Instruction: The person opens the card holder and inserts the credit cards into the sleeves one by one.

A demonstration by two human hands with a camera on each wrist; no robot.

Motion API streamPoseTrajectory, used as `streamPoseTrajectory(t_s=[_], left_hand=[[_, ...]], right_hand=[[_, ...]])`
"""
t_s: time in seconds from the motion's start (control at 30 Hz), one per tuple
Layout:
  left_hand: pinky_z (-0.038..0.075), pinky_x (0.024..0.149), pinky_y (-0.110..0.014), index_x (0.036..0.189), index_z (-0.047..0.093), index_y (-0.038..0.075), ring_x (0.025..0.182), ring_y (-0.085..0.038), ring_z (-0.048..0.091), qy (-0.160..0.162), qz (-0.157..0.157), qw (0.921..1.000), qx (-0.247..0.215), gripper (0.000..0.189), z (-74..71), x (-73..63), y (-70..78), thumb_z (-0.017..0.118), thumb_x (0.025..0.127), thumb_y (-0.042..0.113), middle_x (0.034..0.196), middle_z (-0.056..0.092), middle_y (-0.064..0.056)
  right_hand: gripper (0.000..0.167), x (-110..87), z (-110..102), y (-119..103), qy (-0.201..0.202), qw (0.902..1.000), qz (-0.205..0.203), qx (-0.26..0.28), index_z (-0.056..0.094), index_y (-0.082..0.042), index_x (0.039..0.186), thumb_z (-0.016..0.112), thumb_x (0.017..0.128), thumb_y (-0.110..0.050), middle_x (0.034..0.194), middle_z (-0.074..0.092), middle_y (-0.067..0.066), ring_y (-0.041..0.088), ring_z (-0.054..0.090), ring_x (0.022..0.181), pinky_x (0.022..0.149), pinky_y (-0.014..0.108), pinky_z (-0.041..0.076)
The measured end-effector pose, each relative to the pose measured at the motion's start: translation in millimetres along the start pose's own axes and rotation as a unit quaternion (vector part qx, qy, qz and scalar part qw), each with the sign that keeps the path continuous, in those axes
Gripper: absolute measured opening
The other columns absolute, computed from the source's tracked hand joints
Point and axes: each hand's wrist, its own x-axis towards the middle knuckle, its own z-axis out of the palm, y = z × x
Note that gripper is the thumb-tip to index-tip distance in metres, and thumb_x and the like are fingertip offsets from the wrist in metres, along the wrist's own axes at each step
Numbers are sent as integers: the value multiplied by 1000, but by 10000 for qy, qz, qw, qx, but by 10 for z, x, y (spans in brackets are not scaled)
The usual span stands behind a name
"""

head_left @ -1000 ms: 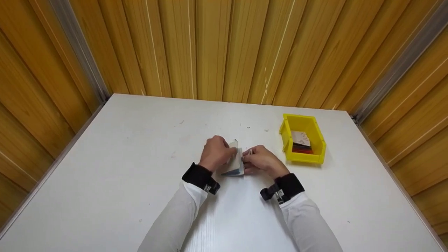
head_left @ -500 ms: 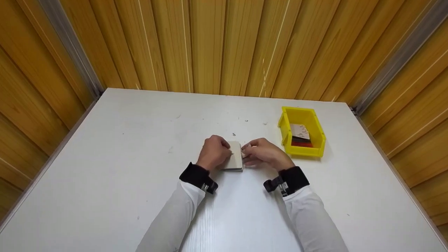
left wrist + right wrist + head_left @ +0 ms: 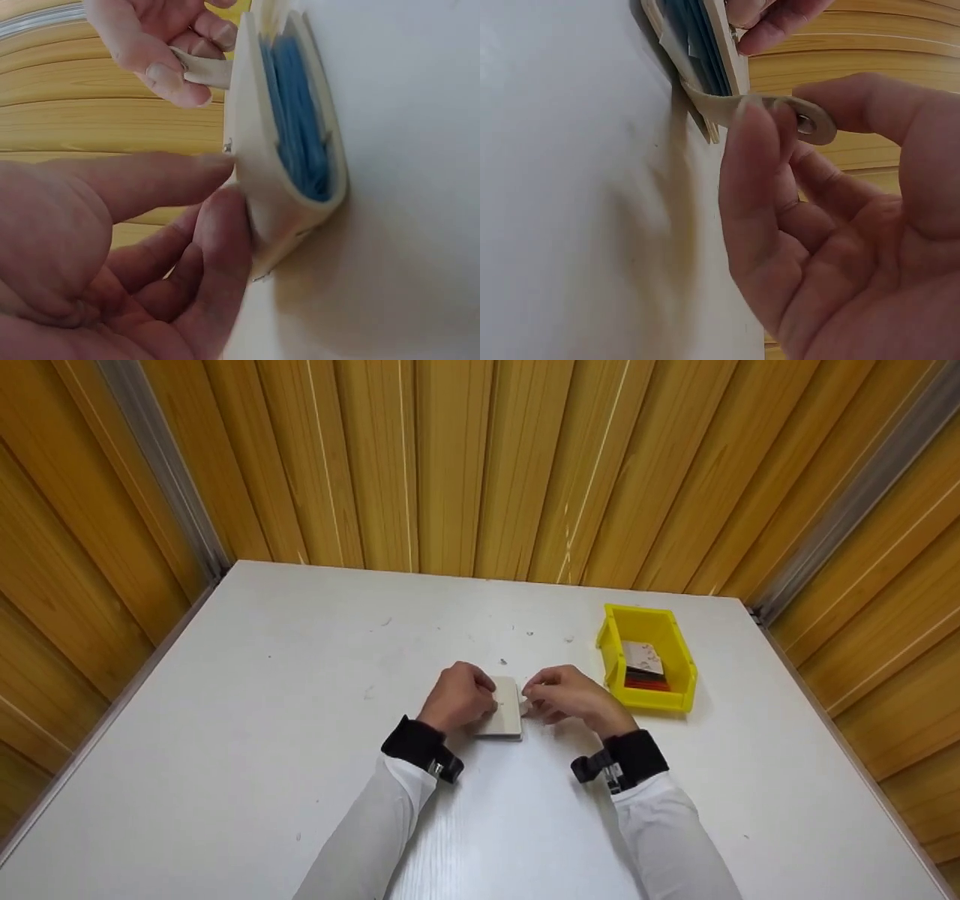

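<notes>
A small cream card holder (image 3: 506,720) lies folded on the white table, with blue inner sleeves (image 3: 296,112) showing between its covers in the left wrist view. My left hand (image 3: 457,697) holds it at the spine side, the thumb touching the upper cover beside a small metal stud (image 3: 228,147). On the opposite side, my right hand (image 3: 574,694) pinches the free end of the holder's strap (image 3: 718,109) between thumb and fingers. A metal snap (image 3: 805,124) shows near the strap's rounded tip. The strap stands out from the holder, apart from the stud.
A yellow bin (image 3: 652,701) stands at the right on the table (image 3: 225,720), with a patterned light booklet (image 3: 643,657) above dark and red items inside. Wood-look panels (image 3: 450,465) wall in the back and sides.
The upper cover, raised at first with blue showing beneath, has come down flat. My right hand has drawn slightly right with the strap, while my left hand stays at the spine side.
</notes>
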Motion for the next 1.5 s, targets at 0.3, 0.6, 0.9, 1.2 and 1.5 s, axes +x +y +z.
streamPoseTrajectory(t_s=[0.3, 0.6, 0.9, 1.2, 1.5], left_hand=[[53, 80, -24, 119, 78, 0, 87, -13, 67, -441, 152, 9989, 33, 32, -20, 36, -15, 82, 87, 2, 103, 80, -9], [55, 82, -27, 118, 78, 0, 88, -14, 69, -420, 196, 9989, 58, 33, -18, 51, -11, 85, 86, 2, 103, 81, -10], [52, 76, -25, 116, 78, 0, 84, -14, 66, -385, 136, 9992, 29, 30, -20, 44, -22, 84, 86, 0, 101, 79, -9], [55, 77, -26, 118, 78, -1, 85, -15, 67, -388, 181, 9991, -35, 31, -31, 27, -39, 84, 87, 1, 104, 80, -11], [59, 87, -33, 119, 77, -1, 92, -18, 72, -452, 279, 9986, -22, 33, -66, 13, -63, 83, 87, 2, 108, 82, -13]], right_hand=[[23, 47, 31, 84, -442, 9918, -1077, -537, 76, -6, 120, 68, 103, -18, 109, 79, 8, 14, 67, 93, 84, 27, 55], [14, 66, 109, 128, -76, 9782, -1589, -1335, 80, -15, 115, 71, 105, -17, 115, 75, 8, 17, 65, 98, 87, 31, 50], [17, 85, 148, 108, -139, 9766, -1707, -1302, 76, -10, 112, 81, 98, -20, 113, 72, 11, 16, 63, 96, 84, 28, 49], [12, 129, 202, 78, -15, 9736, -1885, -1289, 75, -8, 108, 77, 102, -18, 100, 74, 10, 14, 60, 88, 80, 25, 46], [5, 133, 267, 22, 177, 9756, -1594, -1502, 79, -16, 105, 75, 103, -19, 105, 76, 5, 17, 64, 94, 86, 31, 49]])
